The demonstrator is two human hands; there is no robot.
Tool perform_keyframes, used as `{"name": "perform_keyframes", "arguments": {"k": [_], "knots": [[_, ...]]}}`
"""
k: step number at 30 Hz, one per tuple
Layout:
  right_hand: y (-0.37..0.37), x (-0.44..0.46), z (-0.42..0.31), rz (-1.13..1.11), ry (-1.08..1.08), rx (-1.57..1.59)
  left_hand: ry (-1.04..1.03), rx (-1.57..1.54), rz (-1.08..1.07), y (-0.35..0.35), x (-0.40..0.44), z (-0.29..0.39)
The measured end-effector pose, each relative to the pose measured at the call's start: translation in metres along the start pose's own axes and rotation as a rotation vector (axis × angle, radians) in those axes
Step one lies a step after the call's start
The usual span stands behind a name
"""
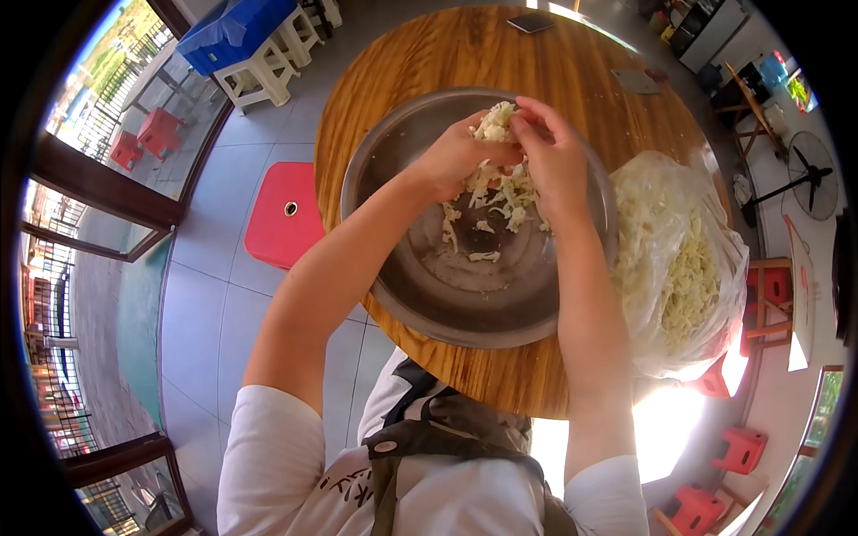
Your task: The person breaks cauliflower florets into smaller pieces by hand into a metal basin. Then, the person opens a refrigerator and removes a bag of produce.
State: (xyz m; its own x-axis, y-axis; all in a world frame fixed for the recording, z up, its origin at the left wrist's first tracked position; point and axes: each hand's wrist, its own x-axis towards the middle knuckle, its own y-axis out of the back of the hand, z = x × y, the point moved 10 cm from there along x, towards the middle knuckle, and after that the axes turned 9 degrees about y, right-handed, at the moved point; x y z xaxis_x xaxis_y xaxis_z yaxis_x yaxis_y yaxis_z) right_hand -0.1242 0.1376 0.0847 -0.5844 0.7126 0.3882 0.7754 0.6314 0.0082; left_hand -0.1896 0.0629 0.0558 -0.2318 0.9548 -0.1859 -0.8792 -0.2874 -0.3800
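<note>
Over a wide metal basin (420, 295), my left hand (460, 159) is closed around a pale piece of cauliflower (494, 123). My right hand (552, 147) meets it from the other side, with its fingers bent against the same piece. Parts of the fingertips are hidden behind the cauliflower and the hands. Below them, loose cauliflower florets (514, 198) lie in the far half of the basin, and a few small bits are scattered toward its middle.
Right of the basin, a clear plastic bag (684, 268) full of pale green-white pieces sits on the round wooden table (402, 67). A phone (531, 22) lies at the far edge. A red stool (284, 214) stands at left, near a blue bin (234, 36) on white stools.
</note>
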Motion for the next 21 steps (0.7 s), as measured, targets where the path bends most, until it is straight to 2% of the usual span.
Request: {"name": "perform_keyframes", "arguments": {"k": [3, 6, 9, 12, 15, 18, 21], "knots": [[0.001, 0.000, 0.000, -0.020, -0.036, -0.028, 0.000, -0.135, -0.104, -0.004, 0.000, 0.000], [0.003, 0.001, 0.000, 0.003, -0.040, -0.033, 0.083, -0.325, -0.084, 0.005, 0.004, -0.008], [0.000, 0.001, -0.003, -0.018, -0.001, -0.014, 0.058, -0.521, -0.090, 0.011, 0.006, -0.004], [-0.003, -0.003, 0.003, -0.019, -0.092, 0.062, 0.078, -0.550, -0.032, 0.013, 0.005, -0.004], [0.002, -0.002, 0.000, 0.048, -0.074, 0.089, 0.143, -0.519, 0.019, 0.012, 0.004, -0.009], [0.017, 0.001, -0.001, 0.153, -0.001, -0.065, 0.162, -0.467, -0.031, 0.018, 0.010, -0.017], [0.030, 0.003, 0.003, 0.172, 0.017, -0.221, 0.120, -0.443, 0.008, 0.020, 0.008, -0.013]]}}
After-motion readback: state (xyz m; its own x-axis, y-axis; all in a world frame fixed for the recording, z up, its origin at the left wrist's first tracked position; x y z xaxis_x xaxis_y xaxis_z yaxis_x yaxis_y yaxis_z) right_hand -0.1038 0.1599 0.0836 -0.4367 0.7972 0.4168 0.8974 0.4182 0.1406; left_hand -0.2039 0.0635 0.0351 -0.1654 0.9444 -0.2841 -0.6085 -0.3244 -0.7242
